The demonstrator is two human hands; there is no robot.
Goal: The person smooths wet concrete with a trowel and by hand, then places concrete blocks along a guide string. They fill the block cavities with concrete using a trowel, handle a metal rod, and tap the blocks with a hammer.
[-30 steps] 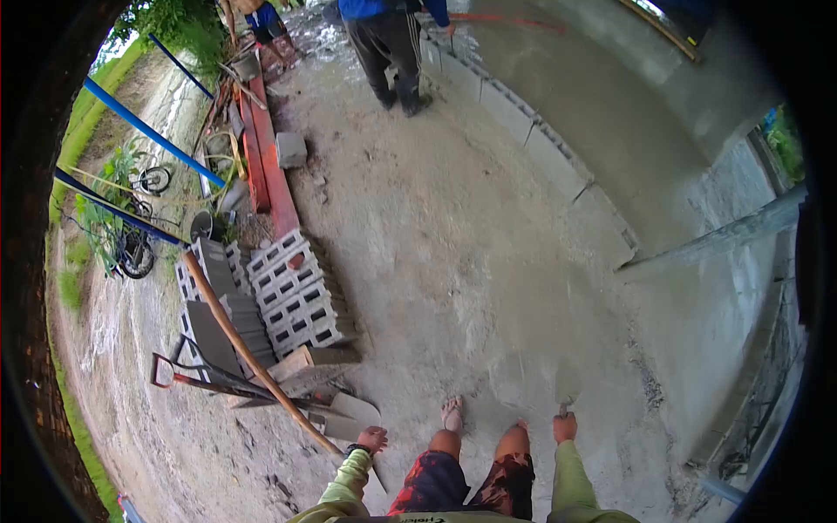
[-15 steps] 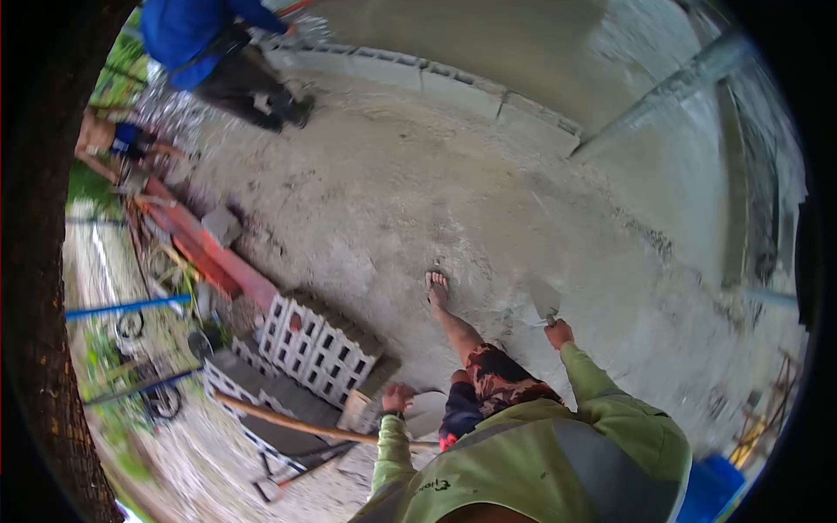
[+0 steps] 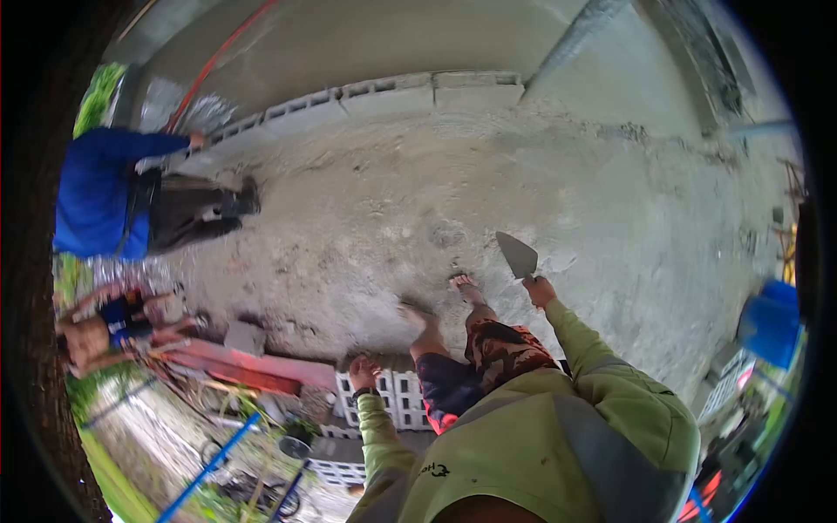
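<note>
My right hand is wrapped round the handle of a pointed masonry trowel, its grey blade angled up and away over the bare ground. My left hand holds nothing, its fingers loosely apart. In the view it overlaps the edge of a stack of hollow concrete blocks beside my legs. One of my bare feet is planted on the grey ground ahead; the other leg is blurred.
A low wall of hollow blocks borders wet grey concrete. On the left stand a person in blue holding a red pole and a bent-over person. A red beam lies near the stack; a blue barrel stands right.
My view has swung round to the left, and I have stepped. The trowel stays in my right hand, its blade now clearer. My left hand has shifted over the block stack.
</note>
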